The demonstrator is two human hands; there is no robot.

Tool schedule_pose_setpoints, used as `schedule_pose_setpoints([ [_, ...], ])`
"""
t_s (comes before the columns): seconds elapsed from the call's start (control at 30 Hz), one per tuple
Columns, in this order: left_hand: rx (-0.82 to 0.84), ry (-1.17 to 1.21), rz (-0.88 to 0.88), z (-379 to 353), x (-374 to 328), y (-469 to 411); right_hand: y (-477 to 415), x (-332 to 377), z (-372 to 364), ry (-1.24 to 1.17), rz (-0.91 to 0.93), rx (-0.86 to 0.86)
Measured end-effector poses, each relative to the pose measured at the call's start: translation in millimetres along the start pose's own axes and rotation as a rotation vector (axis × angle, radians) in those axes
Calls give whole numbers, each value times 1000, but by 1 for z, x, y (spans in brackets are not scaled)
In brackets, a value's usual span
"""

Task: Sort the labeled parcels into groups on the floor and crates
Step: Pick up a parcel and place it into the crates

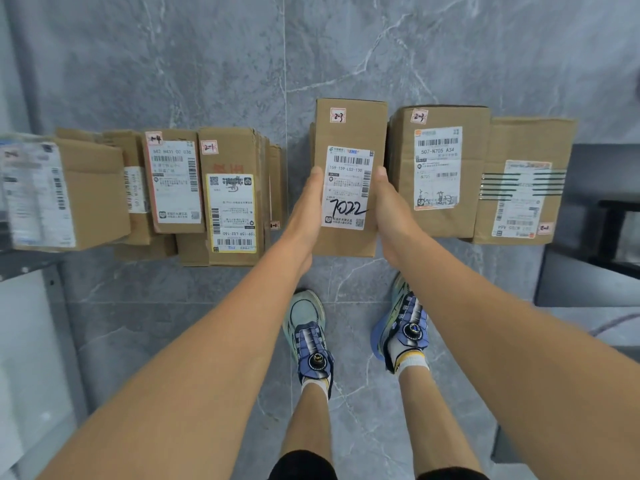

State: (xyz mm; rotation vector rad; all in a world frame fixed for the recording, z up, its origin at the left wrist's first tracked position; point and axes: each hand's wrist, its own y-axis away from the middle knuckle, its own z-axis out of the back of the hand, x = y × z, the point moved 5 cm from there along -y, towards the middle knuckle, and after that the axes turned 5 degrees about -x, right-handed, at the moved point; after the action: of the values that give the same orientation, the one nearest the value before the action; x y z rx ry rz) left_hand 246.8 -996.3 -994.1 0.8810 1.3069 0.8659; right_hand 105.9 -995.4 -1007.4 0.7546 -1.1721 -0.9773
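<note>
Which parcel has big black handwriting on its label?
The middle parcel, gripped by the left hand and right hand: only its label carries a scrawled 7022.

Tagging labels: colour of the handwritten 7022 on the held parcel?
Black, on the white label of the parcel; head view.

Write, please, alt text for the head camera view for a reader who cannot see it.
A person's left hand and right hand grip the sides of a cardboard parcel with 7022 handwritten on its label. Other labeled parcels lie in a row on the grey floor either side; the person's trainers show below.
</note>
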Motion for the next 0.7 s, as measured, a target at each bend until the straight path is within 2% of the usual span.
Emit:
schedule_pose_setpoints([
  [0.17, 1, 69, -64, 16, -30, 61, 61, 28, 9, -39, 53, 37],
  [0.33, -11, 121, -129, 45, -93, 161, 158, 99, 18, -61, 137, 94],
  [0.7, -192, 280, -499, 121, -275, 434, 430, 312, 41, 12, 647, 220],
])
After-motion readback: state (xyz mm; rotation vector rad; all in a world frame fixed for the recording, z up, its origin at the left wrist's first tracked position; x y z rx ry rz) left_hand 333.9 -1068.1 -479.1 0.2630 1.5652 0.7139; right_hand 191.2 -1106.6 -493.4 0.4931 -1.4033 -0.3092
